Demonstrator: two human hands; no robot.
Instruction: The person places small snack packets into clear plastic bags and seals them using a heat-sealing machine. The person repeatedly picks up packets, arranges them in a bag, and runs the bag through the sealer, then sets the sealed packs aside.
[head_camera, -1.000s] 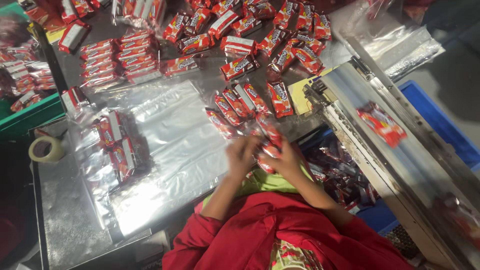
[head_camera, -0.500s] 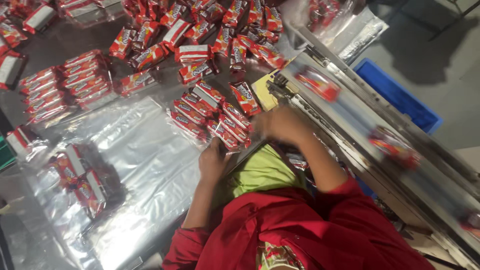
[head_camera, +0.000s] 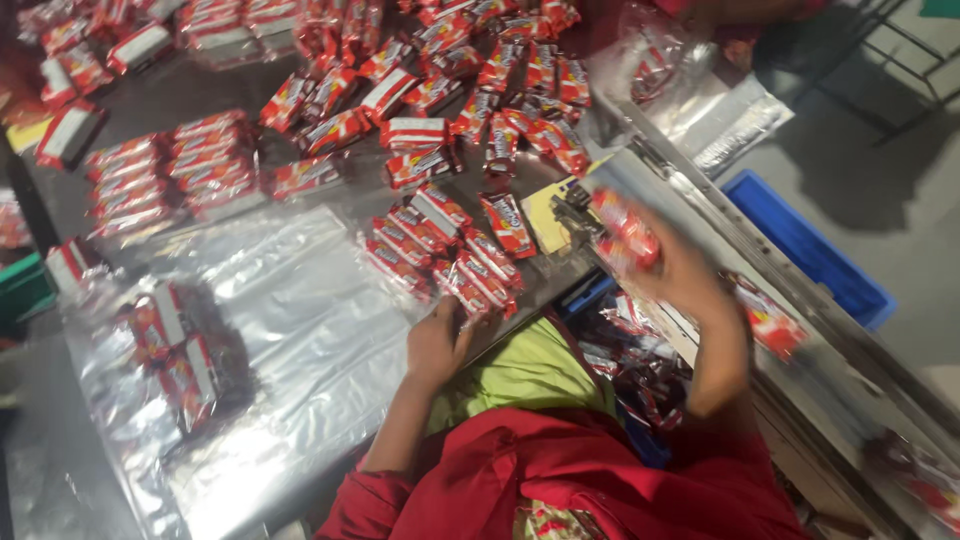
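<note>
My right hand (head_camera: 685, 280) is raised over the grey conveyor (head_camera: 840, 345) at the right, shut on a red snack packet (head_camera: 625, 232) that is blurred by motion. My left hand (head_camera: 435, 340) lies at the table's near edge. Its fingertips touch the closest end of a short row of red packets (head_camera: 445, 250); blur hides whether it grips one. Red sleeves and a green cloth (head_camera: 530, 370) fill the bottom of the view.
Clear plastic bags (head_camera: 300, 320) cover the table's left; one bag (head_camera: 180, 350) holds packets. Stacked packets (head_camera: 200, 165) and a loose pile (head_camera: 450, 70) lie farther back. A blue crate (head_camera: 810, 250) stands beyond the conveyor, which carries another packet (head_camera: 770, 325).
My right hand left the spot in front of my body, swung right and lifted a packet over the conveyor. My left hand stayed at the packet row. The view shifted left.
</note>
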